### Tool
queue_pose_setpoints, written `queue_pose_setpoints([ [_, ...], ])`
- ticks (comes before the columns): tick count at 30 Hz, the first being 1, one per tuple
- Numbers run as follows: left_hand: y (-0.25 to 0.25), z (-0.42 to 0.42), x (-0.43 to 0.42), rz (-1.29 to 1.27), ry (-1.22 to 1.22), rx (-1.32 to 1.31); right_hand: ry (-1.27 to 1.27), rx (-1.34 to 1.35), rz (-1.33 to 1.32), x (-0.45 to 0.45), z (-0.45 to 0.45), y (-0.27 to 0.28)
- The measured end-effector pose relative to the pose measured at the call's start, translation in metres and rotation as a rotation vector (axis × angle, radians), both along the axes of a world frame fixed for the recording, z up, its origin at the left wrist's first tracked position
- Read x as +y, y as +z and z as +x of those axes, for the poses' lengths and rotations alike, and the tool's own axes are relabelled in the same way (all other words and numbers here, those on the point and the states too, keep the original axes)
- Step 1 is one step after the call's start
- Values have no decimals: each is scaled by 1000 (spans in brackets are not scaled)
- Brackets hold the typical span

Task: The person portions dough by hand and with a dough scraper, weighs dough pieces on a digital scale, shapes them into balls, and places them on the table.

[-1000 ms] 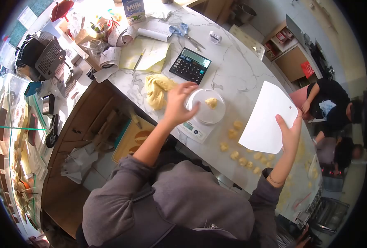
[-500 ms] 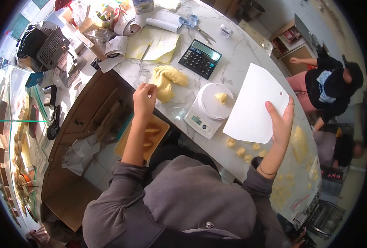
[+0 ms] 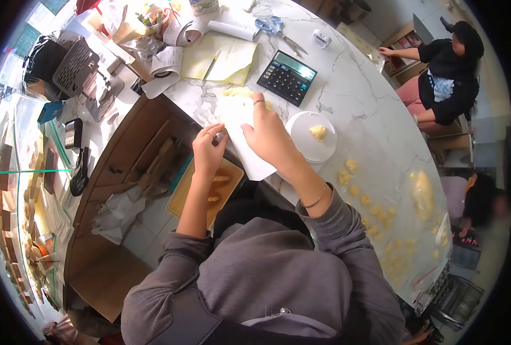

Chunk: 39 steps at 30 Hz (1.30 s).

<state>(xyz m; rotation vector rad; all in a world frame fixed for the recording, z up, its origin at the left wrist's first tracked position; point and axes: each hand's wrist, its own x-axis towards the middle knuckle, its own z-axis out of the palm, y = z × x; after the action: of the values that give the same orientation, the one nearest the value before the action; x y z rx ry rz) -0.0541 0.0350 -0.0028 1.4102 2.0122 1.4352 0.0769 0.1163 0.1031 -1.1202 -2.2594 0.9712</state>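
My right hand [image 3: 270, 135] grips a flat white scraper [image 3: 245, 146], which stands over the large yellow dough lump [image 3: 238, 92] and covers most of it. Beside the scraper's left edge is my left hand [image 3: 210, 150], its fingers bent together near the dough; whether they pinch any dough is hidden. A small dough piece [image 3: 317, 133] sits on the round white plate of the scale [image 3: 311, 150], just right of my right hand. My forearm covers the lower part of the scale.
Behind the dough lie a calculator [image 3: 287, 77], blue-handled scissors [image 3: 281, 33] and yellow paper [image 3: 221, 59]. Several small dough pieces [image 3: 376, 214] and a larger lump [image 3: 423, 194] are at the right. A tray [image 3: 206, 192] is below the counter edge. A person [image 3: 448, 80] stands across the counter.
My right hand has swung left with the scraper, from right of the scale to the large dough lump. My left hand has moved slightly down and right. The person across the counter has shifted.
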Motion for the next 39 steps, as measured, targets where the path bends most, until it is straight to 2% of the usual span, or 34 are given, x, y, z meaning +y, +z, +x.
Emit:
queue_pose_setpoints([
  [2,-2,-2,0,-15,9,11,14,-113,12,-1,-10,-5],
  [8,-14,-5,-2,51,38,117,89,-215,-8,-5,-24,-12],
  [11,-5,-7,-2,-63,38,53,159,-300,84,-2,-31,-13],
  [16,2,-8,9,-72,-57,158,215,-277,190,20,-41,-16],
  [19,-1,-11,11,-85,-59,146,238,-367,192,19,-47,-19],
  [25,6,-8,12,-133,-16,20,206,-287,140,14,-47,-20],
  [28,9,-10,13,-173,-50,55,181,-318,78,6,-49,-15],
  [31,3,-12,13,-34,-102,161,173,-314,44,5,-57,-17],
  [34,-1,-11,15,63,-111,259,226,-286,180,6,-66,-20],
  [37,4,-7,18,33,-7,30,262,-388,145,10,-80,-13],
  [39,6,-11,18,-30,-37,53,267,-365,100,8,-74,-17],
])
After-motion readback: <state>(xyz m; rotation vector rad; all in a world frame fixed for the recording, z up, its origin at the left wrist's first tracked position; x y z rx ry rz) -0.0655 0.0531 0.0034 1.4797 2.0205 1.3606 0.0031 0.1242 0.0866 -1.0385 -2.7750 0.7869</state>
